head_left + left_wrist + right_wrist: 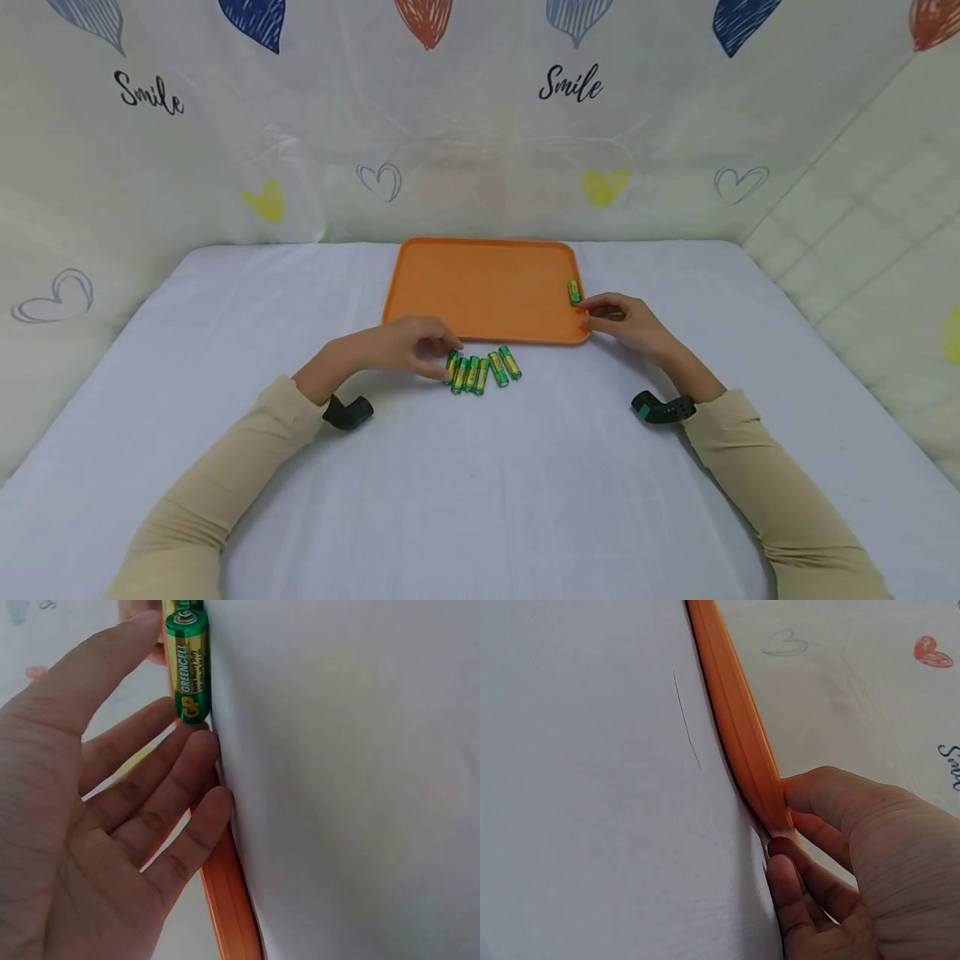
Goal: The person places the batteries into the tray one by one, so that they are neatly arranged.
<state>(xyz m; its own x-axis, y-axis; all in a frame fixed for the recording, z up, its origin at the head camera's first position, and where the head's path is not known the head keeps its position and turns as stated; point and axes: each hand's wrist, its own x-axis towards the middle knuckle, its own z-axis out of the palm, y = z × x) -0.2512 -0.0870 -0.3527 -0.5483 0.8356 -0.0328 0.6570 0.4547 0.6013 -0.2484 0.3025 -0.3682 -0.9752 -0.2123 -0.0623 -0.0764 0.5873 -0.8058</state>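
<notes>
Several green-and-gold batteries [481,377] lie side by side on the white cloth, just in front of an orange tray [480,292]. At the row's left end, my left hand [401,346] spreads thumb and forefinger about one battery [187,671]; whether they touch it is unclear. Another battery [573,292] sits at the tray's right edge. My right hand [626,323] is at that tray's near right corner, forefinger tip at this battery's near end and thumb at the rim. In the right wrist view, the right hand's thumb [817,795] touches the tray's rim [739,712].
White cloth [480,483] covers the table. Behind the tray hangs a pale sheet [487,125] printed with hearts, leaf shapes and the word Smile. A black device [348,412] is worn on the left wrist, and a similar one [663,408] on the right.
</notes>
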